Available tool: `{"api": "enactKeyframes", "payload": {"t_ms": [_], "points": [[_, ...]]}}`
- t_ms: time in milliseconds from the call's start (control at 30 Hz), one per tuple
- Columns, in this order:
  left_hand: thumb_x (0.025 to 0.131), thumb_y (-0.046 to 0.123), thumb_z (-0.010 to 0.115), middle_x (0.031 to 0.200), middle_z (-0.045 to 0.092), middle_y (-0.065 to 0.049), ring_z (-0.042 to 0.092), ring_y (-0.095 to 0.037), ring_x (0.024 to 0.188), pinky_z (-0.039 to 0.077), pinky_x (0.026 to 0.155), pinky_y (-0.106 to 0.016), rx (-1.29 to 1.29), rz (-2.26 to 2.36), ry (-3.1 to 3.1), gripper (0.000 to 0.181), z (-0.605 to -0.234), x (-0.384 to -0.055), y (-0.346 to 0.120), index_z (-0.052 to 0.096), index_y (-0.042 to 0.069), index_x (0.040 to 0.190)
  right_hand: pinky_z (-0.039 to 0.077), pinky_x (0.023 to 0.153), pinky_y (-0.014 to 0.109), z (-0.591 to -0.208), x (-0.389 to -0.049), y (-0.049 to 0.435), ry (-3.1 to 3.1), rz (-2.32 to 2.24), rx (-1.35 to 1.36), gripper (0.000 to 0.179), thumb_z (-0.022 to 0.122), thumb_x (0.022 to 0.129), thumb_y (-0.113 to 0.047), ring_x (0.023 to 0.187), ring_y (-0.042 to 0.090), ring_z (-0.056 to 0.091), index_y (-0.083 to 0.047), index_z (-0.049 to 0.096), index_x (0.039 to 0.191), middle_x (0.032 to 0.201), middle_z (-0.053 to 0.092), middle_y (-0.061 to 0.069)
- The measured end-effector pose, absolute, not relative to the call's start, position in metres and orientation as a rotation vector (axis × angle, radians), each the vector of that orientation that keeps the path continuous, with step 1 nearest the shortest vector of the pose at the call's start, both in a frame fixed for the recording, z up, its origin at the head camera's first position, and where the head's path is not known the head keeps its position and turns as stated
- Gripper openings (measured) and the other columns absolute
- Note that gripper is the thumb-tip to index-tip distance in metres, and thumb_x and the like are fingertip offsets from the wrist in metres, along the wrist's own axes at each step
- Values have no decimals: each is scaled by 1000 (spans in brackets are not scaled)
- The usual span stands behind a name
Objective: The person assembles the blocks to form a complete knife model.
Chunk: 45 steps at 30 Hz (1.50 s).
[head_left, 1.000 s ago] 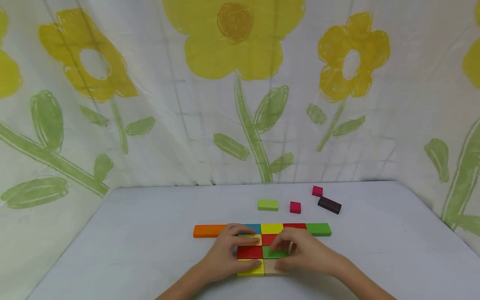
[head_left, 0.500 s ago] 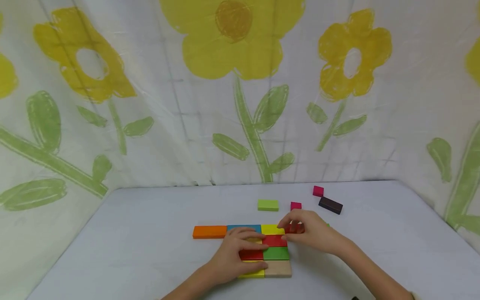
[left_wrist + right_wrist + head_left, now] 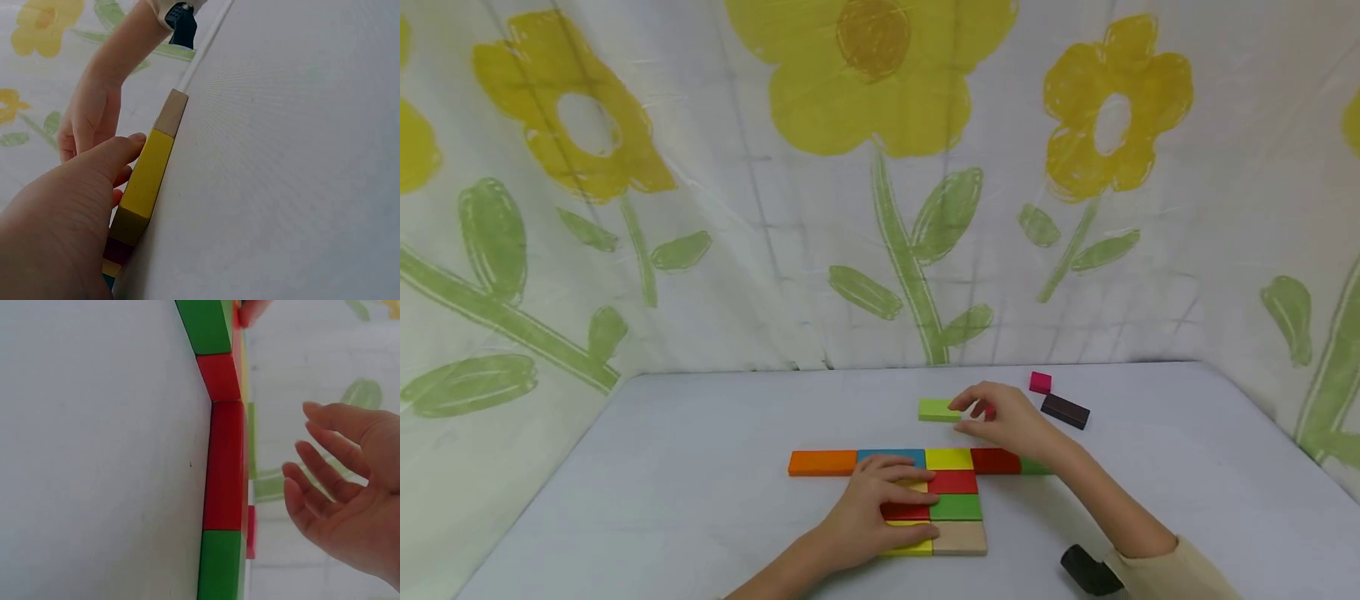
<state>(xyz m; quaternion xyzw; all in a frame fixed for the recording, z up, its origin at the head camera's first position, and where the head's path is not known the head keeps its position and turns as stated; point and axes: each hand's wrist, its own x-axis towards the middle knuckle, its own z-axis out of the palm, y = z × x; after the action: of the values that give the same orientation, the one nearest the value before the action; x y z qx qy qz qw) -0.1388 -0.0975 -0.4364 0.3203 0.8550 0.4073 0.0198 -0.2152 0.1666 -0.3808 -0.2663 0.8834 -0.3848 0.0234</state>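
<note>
My left hand (image 3: 868,512) rests over the left side of flat coloured blocks laid edge to edge. Its fingers are spread, and its thumb lies along the yellow block (image 3: 148,178) beside a plain wooden block (image 3: 959,538). Under the palm and fingers some blocks are partly hidden. My right hand (image 3: 1003,417) hovers beyond the top row, fingers loosely bent and holding nothing. Its fingertips are at the right end of a lime-green block (image 3: 936,410); contact cannot be told. Behind those fingers a pink cube (image 3: 990,412) is mostly covered.
The top row runs from an orange block (image 3: 822,463) through blue, yellow and red (image 3: 996,461) to green (image 3: 1036,467). Farther back lie another pink cube (image 3: 1041,382) and a dark brown block (image 3: 1065,411). A flower-print curtain (image 3: 775,208) hangs behind the white table (image 3: 662,500).
My right hand has left the lower right of the blocks and moved away from me, past the top row to the lime-green block. My left hand stays on the blocks, having shifted slightly right.
</note>
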Motion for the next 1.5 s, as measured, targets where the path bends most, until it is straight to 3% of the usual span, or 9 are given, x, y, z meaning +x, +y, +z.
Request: {"api": "enactKeyframes", "payload": {"t_ms": [267,667,1100,1500], "points": [[93,47,80,137,68,16,48,-20,140,33,115,-63,999,1269,2658,36,-438,-139,-98,81,27,123,60,87,38,-387,-237,152,2730,-1175,-791,29,77,95,-13,104,30,66,1,73,121,120,74,15],[93,44,80,137,69,14,50,-22,140,33,115,-63,1024,1267,2666,36,-437,-138,-98,81,25,123,56,100,49,-399,-257,138,2731,-1120,-697,32,80,93,-11,109,34,66,2,74,122,119,74,15],[93,45,80,138,68,14,49,-21,140,33,116,-62,1013,1257,2658,37,-436,-137,-98,81,25,124,56,99,49,-399,-257,137,2734,-1105,-686,29,81,92,-12,107,32,63,1,76,118,114,74,13],[93,46,80,138,68,15,48,-20,140,33,116,-63,1000,1249,2663,37,-437,-138,-97,81,26,124,61,90,40,-390,-249,151,2753,-1122,-789,29,81,93,-12,102,27,65,0,76,118,115,75,13]]}}
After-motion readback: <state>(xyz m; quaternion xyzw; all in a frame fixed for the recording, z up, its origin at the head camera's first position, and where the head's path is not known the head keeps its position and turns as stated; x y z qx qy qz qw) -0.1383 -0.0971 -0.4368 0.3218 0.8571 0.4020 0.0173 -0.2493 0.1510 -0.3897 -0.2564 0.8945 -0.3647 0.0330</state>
